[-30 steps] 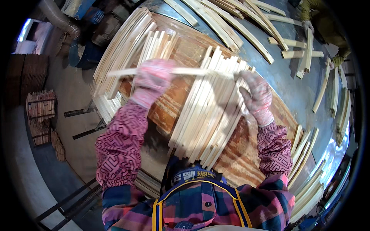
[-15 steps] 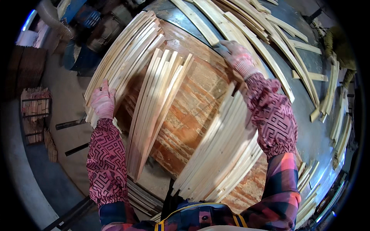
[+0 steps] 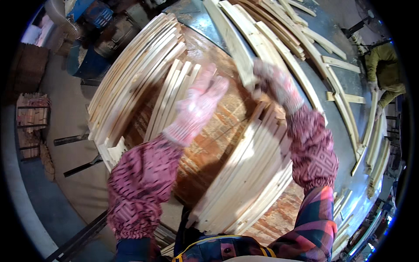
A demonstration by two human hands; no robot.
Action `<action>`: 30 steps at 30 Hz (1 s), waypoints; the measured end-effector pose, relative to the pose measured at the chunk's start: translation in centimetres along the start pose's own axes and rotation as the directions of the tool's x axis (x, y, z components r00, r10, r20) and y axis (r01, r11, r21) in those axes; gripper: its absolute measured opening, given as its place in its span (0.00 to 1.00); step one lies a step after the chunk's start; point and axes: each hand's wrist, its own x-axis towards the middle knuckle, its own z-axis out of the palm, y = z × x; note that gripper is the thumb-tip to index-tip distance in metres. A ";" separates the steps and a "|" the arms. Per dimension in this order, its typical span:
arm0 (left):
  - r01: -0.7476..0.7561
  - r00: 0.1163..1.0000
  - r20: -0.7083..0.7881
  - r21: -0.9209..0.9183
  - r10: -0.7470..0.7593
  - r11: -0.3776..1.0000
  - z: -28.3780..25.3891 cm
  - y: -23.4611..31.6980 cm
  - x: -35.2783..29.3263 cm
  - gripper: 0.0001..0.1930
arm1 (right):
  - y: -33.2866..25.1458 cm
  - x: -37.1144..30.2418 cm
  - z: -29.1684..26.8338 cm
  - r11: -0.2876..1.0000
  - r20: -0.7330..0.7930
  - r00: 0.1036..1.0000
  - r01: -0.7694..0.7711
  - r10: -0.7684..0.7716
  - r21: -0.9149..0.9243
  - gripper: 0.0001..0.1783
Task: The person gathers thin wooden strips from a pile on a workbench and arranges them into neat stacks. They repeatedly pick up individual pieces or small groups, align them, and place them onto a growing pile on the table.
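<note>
My right hand (image 3: 279, 84), in a pinkish-white work glove, is closed round the near end of a pale wooden slat (image 3: 232, 41), which slants away toward the far edge. Over the middle of the worn brown board (image 3: 208, 150) hangs my left hand (image 3: 194, 107) in a matching glove, its fingers stretched out and slightly blurred, holding nothing. Below it, a small group of slats (image 3: 162, 102) is partly hidden by the hand and sleeve. A large row of curved slats (image 3: 133, 72) lies to the left, and another row (image 3: 244, 168) lies close to my body, under my right forearm.
More curved slats (image 3: 301, 41) lie criss-crossed on a grey metal tabletop (image 3: 338, 115) at the right. Another person (image 3: 386, 70) in olive clothing handles slats at the far right. Dark metal bars (image 3: 72, 139) jut out at the left, below a blue machine (image 3: 98, 15) and a hose.
My left hand has left the left row and swung right over the board. My right hand now grips the slat's end, and that slat has shifted slightly right and nearer.
</note>
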 end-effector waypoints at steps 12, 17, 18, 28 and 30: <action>0.339 0.941 -0.224 0.612 -0.255 0.714 2.1 -4.5 -6.1 0.32 | 1.7 1.8 -7.3 -0.029 -0.502 0.847 -0.514 -0.174 -0.857 0.23; 0.295 0.941 -0.242 0.929 -0.234 0.223 -1.8 -6.0 -22.0 0.34 | -0.7 0.6 -8.0 0.318 -0.496 0.864 -0.446 -0.092 -0.836 0.26; 0.201 0.966 -0.169 0.967 -0.195 0.157 -2.5 -7.1 -24.3 0.33 | -1.2 -0.4 -9.8 0.368 -0.457 0.886 -0.401 -0.077 -0.839 0.27; 0.106 0.994 -0.084 0.925 -0.074 0.365 6.1 -9.9 -12.0 0.39 | 5.8 -17.9 0.0 0.991 -0.373 0.926 0.007 -0.057 -0.133 0.25; 0.189 0.982 -0.087 0.476 -0.168 0.859 9.0 -10.0 -8.0 0.38 | 4.1 -18.3 1.5 0.983 -0.129 0.988 -0.102 0.083 -0.150 0.21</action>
